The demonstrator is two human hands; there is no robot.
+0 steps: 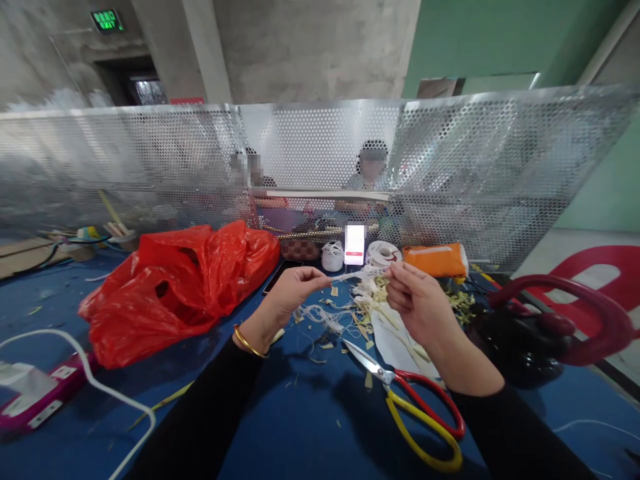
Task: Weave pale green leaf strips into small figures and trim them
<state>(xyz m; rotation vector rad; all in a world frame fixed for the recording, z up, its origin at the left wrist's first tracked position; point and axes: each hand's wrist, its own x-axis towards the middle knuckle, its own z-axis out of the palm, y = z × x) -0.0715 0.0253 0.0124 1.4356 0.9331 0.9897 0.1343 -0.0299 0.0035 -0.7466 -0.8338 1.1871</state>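
Between my two hands a thin white cord [350,275] is stretched above the blue table. My left hand [297,287], with a gold bangle at the wrist, pinches one end between thumb and fingers. The other end is pinched by my right hand [413,293], its remaining fingers curled in. Beneath the cord lie loose white threads [325,317] and pale plant scraps [367,327]. Scissors [383,375] with one red and one yellow handle rest on the table below my right hand, blades slightly apart.
A red plastic bag [175,287] lies left, near a purple power strip [50,393]. Behind my hands stand a lit phone [355,245], a ball of white string [332,256] and a white spool [384,253]. A dark kettle [525,340] is right. A perforated metal screen [320,147] closes off the back; people sit beyond.
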